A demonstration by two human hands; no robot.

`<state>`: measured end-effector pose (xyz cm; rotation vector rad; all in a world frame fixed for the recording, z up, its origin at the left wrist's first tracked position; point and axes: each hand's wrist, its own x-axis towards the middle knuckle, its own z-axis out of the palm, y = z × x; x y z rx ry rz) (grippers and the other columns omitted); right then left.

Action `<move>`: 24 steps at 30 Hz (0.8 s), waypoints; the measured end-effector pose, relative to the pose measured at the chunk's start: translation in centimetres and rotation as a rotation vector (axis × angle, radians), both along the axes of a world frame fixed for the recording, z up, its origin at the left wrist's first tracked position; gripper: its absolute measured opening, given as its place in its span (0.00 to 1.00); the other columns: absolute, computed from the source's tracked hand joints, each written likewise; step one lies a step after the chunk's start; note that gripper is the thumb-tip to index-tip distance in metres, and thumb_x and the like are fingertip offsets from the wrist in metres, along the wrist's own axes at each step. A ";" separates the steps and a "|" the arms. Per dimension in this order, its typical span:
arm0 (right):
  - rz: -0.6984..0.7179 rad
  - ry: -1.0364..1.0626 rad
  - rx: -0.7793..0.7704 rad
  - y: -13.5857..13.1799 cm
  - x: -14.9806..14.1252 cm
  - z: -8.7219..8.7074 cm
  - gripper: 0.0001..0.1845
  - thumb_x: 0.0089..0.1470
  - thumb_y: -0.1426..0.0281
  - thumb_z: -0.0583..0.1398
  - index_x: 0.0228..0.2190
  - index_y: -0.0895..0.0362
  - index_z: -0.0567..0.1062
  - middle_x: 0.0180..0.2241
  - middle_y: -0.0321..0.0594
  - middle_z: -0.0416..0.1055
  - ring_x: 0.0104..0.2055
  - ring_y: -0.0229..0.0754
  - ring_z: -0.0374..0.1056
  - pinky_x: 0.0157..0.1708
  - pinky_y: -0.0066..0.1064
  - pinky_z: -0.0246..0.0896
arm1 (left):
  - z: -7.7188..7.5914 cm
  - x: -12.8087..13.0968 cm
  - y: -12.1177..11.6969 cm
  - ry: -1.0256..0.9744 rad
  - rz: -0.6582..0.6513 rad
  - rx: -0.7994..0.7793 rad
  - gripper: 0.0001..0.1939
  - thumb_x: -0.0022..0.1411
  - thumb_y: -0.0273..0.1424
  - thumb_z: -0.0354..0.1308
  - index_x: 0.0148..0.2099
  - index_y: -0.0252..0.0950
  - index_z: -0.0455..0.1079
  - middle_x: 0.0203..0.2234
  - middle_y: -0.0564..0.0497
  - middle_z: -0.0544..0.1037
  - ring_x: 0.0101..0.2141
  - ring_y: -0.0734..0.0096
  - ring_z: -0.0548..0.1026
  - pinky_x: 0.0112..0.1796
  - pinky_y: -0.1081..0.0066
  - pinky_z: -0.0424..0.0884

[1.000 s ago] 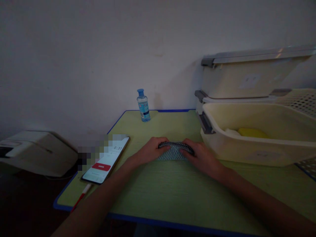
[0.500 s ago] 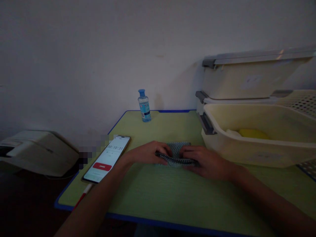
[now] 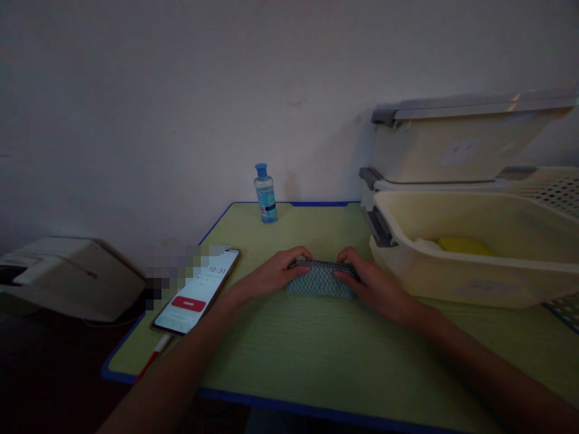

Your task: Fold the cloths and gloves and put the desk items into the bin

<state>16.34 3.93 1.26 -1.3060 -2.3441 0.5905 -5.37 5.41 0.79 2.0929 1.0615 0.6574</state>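
A folded light blue-grey cloth [image 3: 320, 282] with a bumpy, textured weave and a dark-and-white trimmed edge lies across the middle of the table. My left hand [image 3: 281, 269] pinches its left end, thumb on the near face and fingers behind the top edge. At the opposite end, my right hand [image 3: 367, 278] grips the cloth in the same way. The trimmed edge runs along the top between both hands. Fingertips behind the cloth are partly hidden.
A phone [image 3: 199, 289] with a timer lies left of my forearm, a cable plugged in. Behind stands a blue-capped bottle [image 3: 266, 196]. On the right, a cream bin [image 3: 452, 280] holds a yellow item, with a lidded box [image 3: 425, 150] behind. The table [image 3: 307, 355] has a blue rim.
The cloth's trimmed edge has swung up and away from me, and its opening has closed into a flatter fold. Both hands have shifted from inside it to its top corners.
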 end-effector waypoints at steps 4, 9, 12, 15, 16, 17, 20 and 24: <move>-0.042 0.005 0.009 0.2 -0.2 -0.1 0.05 0.56 0.68 0.50 0.31 0.56 0.63 0.25 0.35 0.66 0.26 0.37 0.63 0.25 0.26 0.53 | -0.3 0.2 0.2 -0.004 0.011 0.012 0.10 0.60 0.34 0.48 0.35 0.33 0.66 0.27 0.54 0.69 0.30 0.74 0.66 0.31 0.76 0.61; -0.081 -0.017 0.013 0.4 -0.6 0.0 0.06 0.55 0.69 0.52 0.29 0.56 0.66 0.23 0.34 0.66 0.26 0.37 0.64 0.25 0.26 0.53 | -0.9 0.7 0.5 -0.012 0.104 0.003 0.09 0.59 0.31 0.49 0.34 0.32 0.69 0.27 0.53 0.72 0.29 0.73 0.68 0.31 0.75 0.62; -0.106 -0.031 0.025 0.5 -0.8 -0.1 0.05 0.54 0.71 0.53 0.29 0.57 0.68 0.24 0.35 0.68 0.26 0.37 0.64 0.25 0.25 0.53 | -1.3 1.0 0.6 -0.007 0.163 0.028 0.08 0.57 0.28 0.50 0.34 0.32 0.70 0.27 0.53 0.74 0.30 0.73 0.69 0.32 0.75 0.63; -0.127 -0.052 0.040 0.6 -0.9 -0.3 0.06 0.54 0.72 0.54 0.31 0.58 0.70 0.25 0.37 0.70 0.27 0.37 0.65 0.26 0.26 0.54 | -1.6 1.2 0.6 -0.012 0.207 0.047 0.08 0.56 0.28 0.51 0.33 0.32 0.71 0.26 0.52 0.75 0.30 0.72 0.70 0.32 0.74 0.63; -0.130 -0.063 0.042 0.6 -0.9 -0.3 0.06 0.54 0.72 0.54 0.31 0.58 0.71 0.26 0.38 0.70 0.28 0.38 0.66 0.27 0.26 0.55 | -1.6 1.3 0.6 -0.009 0.219 0.050 0.08 0.56 0.28 0.51 0.33 0.32 0.71 0.26 0.52 0.75 0.30 0.72 0.71 0.32 0.74 0.64; -0.129 -0.077 0.045 0.6 -1.0 -0.4 0.07 0.54 0.72 0.54 0.31 0.59 0.71 0.27 0.39 0.71 0.29 0.38 0.66 0.28 0.26 0.55 | -1.6 1.4 0.6 0.000 0.229 0.053 0.08 0.56 0.28 0.51 0.33 0.32 0.71 0.27 0.52 0.76 0.30 0.72 0.71 0.32 0.74 0.64; -0.106 -0.118 0.064 0.7 -1.1 -0.3 0.09 0.55 0.73 0.53 0.32 0.61 0.73 0.30 0.42 0.71 0.32 0.39 0.67 0.33 0.28 0.57 | -1.4 1.5 0.5 0.044 0.259 0.059 0.09 0.56 0.28 0.51 0.34 0.32 0.73 0.28 0.51 0.77 0.30 0.71 0.72 0.33 0.73 0.65; -0.084 -0.150 0.077 0.7 -1.3 -0.2 0.11 0.56 0.73 0.52 0.34 0.62 0.74 0.33 0.45 0.71 0.36 0.41 0.67 0.38 0.30 0.58 | -1.2 1.8 0.3 0.080 0.271 0.064 0.10 0.56 0.27 0.51 0.35 0.32 0.74 0.30 0.50 0.78 0.32 0.69 0.73 0.36 0.72 0.65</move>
